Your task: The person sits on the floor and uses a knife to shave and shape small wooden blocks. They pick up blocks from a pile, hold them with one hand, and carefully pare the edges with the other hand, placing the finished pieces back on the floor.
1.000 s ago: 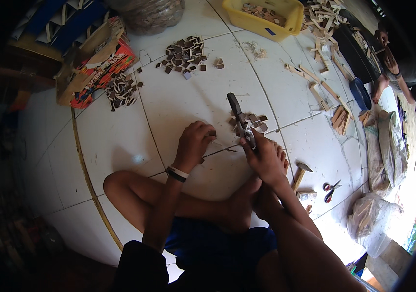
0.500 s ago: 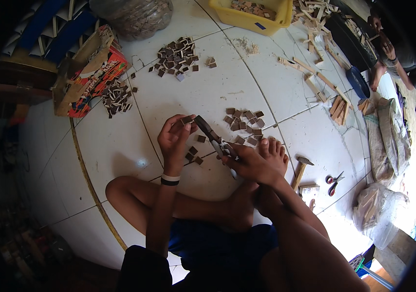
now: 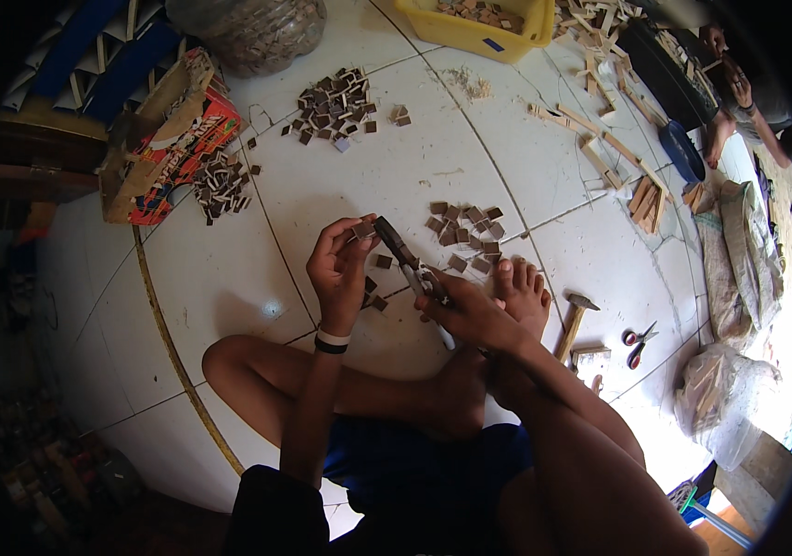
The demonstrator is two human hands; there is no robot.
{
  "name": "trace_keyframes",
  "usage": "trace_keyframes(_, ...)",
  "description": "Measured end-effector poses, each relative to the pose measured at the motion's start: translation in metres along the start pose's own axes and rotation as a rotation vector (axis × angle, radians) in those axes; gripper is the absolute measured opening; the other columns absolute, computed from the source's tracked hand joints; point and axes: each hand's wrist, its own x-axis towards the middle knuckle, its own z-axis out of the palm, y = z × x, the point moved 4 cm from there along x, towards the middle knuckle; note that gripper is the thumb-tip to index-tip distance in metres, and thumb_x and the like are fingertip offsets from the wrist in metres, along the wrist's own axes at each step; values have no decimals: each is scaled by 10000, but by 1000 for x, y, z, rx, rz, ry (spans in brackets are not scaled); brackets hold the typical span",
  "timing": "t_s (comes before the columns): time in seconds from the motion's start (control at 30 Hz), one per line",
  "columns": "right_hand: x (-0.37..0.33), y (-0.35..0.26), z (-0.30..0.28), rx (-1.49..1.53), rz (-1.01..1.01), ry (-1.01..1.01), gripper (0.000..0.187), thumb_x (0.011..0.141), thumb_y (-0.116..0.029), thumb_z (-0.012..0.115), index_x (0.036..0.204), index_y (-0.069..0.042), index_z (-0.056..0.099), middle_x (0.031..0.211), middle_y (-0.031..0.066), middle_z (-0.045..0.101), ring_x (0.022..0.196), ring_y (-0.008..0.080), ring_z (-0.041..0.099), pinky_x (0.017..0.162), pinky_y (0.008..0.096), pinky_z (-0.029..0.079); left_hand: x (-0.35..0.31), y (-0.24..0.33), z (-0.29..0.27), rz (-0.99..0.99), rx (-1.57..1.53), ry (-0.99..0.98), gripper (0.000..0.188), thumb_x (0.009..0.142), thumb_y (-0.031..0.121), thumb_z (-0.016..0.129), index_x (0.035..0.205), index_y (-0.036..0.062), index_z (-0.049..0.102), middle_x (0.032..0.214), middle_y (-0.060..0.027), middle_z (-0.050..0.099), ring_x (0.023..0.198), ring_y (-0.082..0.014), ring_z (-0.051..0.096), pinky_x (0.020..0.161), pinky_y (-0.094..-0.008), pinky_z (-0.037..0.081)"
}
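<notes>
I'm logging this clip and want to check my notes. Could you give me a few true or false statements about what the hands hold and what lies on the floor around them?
1. The left hand holds a small brown piece in its fingers. True.
2. The right hand grips scissors. False: it grips pliers; the scissors lie on the tiled floor to the right.
3. A hammer lies beside the bare foot. True.
4. The yellow tub is empty. False: it holds brown pieces.
</notes>
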Motion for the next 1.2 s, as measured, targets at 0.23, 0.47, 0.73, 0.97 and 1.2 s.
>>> trace_keyframes(0.23,-2,-9,0,48,18,-4,468,1004,-283,674,1347,18,567,910,112,683,877,162,647,808,339,526,-2,-1,2,-7,-4,17,267,1007,29,640,1240,-56,540,1270,-242,666,1141,-250,682,1005,-378,591)
trace_keyframes(0.47,-4,-9,1,138,209,-54,530,1022,-294,658,1446,-15,506,977,104,662,876,159,655,746,322,569,-3,-4,3,6,-5,28,272,1006,41,648,1236,-58,540,1270,-236,662,1138,-247,683,985,-363,601)
trace_keyframes(0.73,-4,-7,5,185,204,-37,636,1024,-315,657,1545,-42,414,1010,109,663,905,160,665,725,326,586,-4,-9,2,14,-24,55,261,1016,49,630,1226,-64,524,1265,-235,654,1144,-257,679,1000,-387,602)
trace_keyframes(0.97,0,-3,6,129,189,-48,656,1027,-323,652,1558,-39,391,1015,109,662,906,159,666,725,324,587,-5,-11,1,-3,-37,73,243,1021,50,620,1208,-63,514,1267,-236,652,1129,-263,686,999,-398,602)
trace_keyframes(1.2,2,1,9,154,92,9,584,1038,-322,628,1515,-57,420,767,54,605,612,123,560,558,310,486,-3,-10,0,-20,-41,62,252,1017,57,629,1207,-62,513,1262,-245,657,1116,-259,690,991,-400,602)
